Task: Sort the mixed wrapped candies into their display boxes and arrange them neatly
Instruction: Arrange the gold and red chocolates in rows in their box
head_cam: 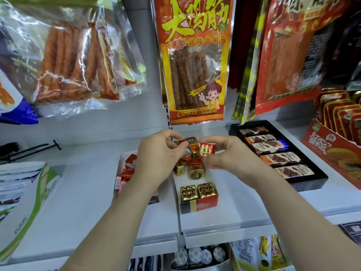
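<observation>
A narrow display box (197, 205) with a red, black and gold front stands on the white shelf. Two gold-wrapped candies (198, 190) sit side by side at its front; more gold and orange ones are heaped at its back. My left hand (156, 159) pinches a red wrapped candy (187, 152) over the heap. My right hand (230, 153) pinches another red candy (207, 150) with a gold seal, close beside it. A second box (125, 173) with several red candies lies to the left, partly hidden by my left forearm.
A black tray (304, 184) of flat chocolate bars lies to the right, with a red carton (332, 151) beyond it. Snack bags hang above the shelf (88, 192). White and green packs (25, 188) lie at the left. More goods show on the shelf below.
</observation>
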